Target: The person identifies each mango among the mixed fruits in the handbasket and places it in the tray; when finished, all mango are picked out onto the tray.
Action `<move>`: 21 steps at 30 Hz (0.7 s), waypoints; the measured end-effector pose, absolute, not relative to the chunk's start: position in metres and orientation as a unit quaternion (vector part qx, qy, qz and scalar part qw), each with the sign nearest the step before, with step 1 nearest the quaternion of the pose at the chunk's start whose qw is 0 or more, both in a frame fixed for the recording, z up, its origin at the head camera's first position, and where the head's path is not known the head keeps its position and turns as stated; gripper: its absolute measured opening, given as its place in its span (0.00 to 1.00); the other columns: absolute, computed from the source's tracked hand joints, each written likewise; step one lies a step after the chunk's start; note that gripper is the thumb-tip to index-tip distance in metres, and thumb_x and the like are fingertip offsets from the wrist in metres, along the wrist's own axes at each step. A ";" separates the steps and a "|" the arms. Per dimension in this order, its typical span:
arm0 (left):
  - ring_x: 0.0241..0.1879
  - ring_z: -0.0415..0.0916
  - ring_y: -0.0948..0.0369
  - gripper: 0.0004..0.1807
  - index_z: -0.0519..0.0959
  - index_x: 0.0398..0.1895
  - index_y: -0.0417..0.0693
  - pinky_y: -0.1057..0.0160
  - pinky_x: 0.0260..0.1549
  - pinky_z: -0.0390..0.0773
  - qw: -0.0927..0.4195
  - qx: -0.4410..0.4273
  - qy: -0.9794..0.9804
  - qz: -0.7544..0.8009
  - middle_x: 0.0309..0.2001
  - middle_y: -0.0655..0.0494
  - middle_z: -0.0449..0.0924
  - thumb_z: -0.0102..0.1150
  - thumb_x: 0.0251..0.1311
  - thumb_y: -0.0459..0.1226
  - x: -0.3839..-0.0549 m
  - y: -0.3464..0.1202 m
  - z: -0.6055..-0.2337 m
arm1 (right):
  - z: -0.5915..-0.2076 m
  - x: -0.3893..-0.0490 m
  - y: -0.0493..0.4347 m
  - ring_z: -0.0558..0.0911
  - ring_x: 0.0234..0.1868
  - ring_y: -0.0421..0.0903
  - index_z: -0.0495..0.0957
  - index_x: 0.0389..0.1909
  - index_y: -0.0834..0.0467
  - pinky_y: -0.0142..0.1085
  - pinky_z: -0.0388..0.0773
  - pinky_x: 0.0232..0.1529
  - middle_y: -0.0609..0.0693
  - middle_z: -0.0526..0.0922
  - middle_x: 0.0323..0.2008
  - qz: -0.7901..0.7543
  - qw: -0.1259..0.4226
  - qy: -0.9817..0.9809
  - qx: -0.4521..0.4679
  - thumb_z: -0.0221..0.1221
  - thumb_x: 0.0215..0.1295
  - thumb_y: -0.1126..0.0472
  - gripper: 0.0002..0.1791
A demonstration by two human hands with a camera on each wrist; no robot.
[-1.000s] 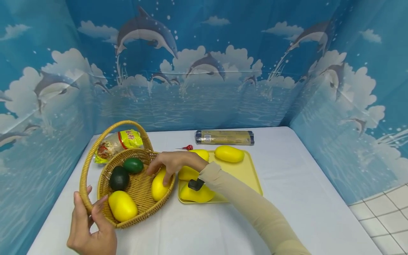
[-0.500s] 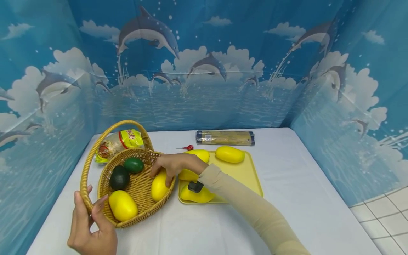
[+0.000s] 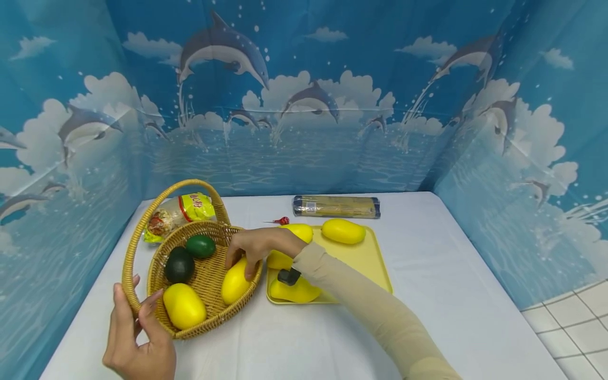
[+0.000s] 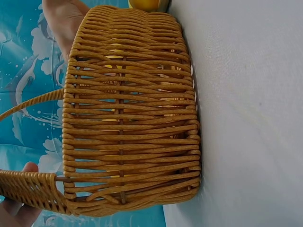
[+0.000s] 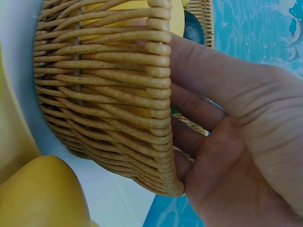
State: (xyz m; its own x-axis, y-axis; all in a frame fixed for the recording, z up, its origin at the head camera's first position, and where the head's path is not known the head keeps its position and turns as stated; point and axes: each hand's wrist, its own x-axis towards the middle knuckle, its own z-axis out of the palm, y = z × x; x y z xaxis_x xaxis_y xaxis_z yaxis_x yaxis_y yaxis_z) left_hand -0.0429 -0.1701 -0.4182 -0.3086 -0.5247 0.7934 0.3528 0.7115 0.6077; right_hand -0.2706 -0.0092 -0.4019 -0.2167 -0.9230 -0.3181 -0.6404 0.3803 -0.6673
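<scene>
My left hand (image 3: 141, 343) holds the base of the arched handle (image 3: 130, 258) of a wicker basket (image 3: 211, 274). Over the basket's right rim reaches my right hand (image 3: 258, 245), its thumb and fingers around a yellow mango (image 3: 234, 286) inside. Another mango (image 3: 184, 306) lies at the basket's near left. A dark green avocado (image 3: 179, 265) and a smaller green fruit (image 3: 200, 246) lie beyond it. In the right wrist view the wicker side (image 5: 109, 94) hides most of the gripped mango and the fingertips. The left wrist view shows the basket's outer wall (image 4: 128, 118).
A yellow tray (image 3: 356, 269) right of the basket bears several mangoes, one mango (image 3: 343, 231) at its back. Behind stand a gold-coloured packet with dark ends (image 3: 336, 206) and a small red-handled tool (image 3: 280, 220). A yellow food bag (image 3: 176, 214) lies behind the basket.
The mango under my right hand has shifted slightly left and toward the near side inside the basket. My left hand keeps its hold on the handle.
</scene>
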 end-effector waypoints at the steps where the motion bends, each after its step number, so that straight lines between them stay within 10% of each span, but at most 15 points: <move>1: 0.49 0.79 0.86 0.22 0.74 0.71 0.25 0.87 0.49 0.74 0.583 0.062 -0.719 -0.373 0.55 0.29 0.86 0.57 0.79 0.29 -0.043 -0.170 -0.418 | -0.402 -0.271 -0.010 0.84 0.60 0.37 0.84 0.66 0.62 0.23 0.80 0.60 0.50 0.88 0.61 -0.198 0.351 0.753 -0.521 0.77 0.61 0.68 0.30; 21: 0.50 0.77 0.88 0.24 0.73 0.74 0.30 0.87 0.50 0.73 0.565 0.086 -0.740 -0.354 0.58 0.34 0.86 0.57 0.79 0.27 -0.041 -0.170 -0.420 | -0.382 -0.279 -0.025 0.84 0.63 0.46 0.84 0.63 0.67 0.39 0.80 0.69 0.58 0.87 0.62 -0.222 0.354 0.714 -0.562 0.78 0.61 0.66 0.29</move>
